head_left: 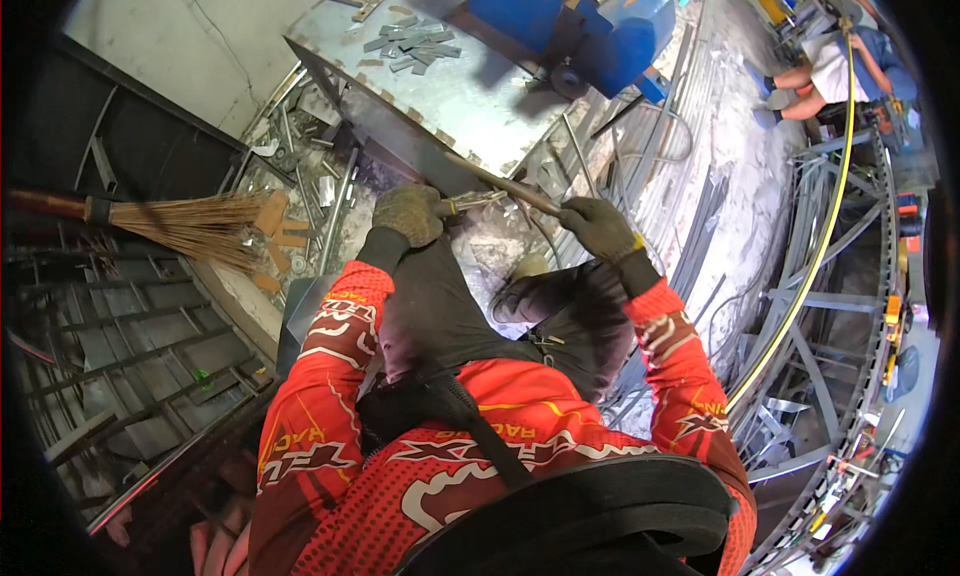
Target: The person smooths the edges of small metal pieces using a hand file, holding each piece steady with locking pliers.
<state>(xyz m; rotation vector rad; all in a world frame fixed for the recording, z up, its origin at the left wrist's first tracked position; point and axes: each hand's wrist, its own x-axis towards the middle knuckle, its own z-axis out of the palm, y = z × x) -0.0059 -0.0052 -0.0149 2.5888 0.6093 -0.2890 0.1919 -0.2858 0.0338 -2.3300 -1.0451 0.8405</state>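
Rod (503,183), brownish, in R hand (600,228) (gloved, fingers closed round near end); long axis diagonal, far end pointing up-L at edge of metal-topped workbench (485,101), contact = can't tell. L hand (408,216), gloved, closed on short pale tool (475,201), exact kind unclear, approx horiz, tip pointing R. Both items btwn bench edge & person's legs (435,301). Flat metal strips (410,48) on bench; twig broom (185,223) far L, bristles pointing R

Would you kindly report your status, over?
Left brown-gloved hand: closed on slim pale tool. Right brown-gloved hand: gripping long brown stick. Beyond: flat grey metal pieces on pale tabletop.
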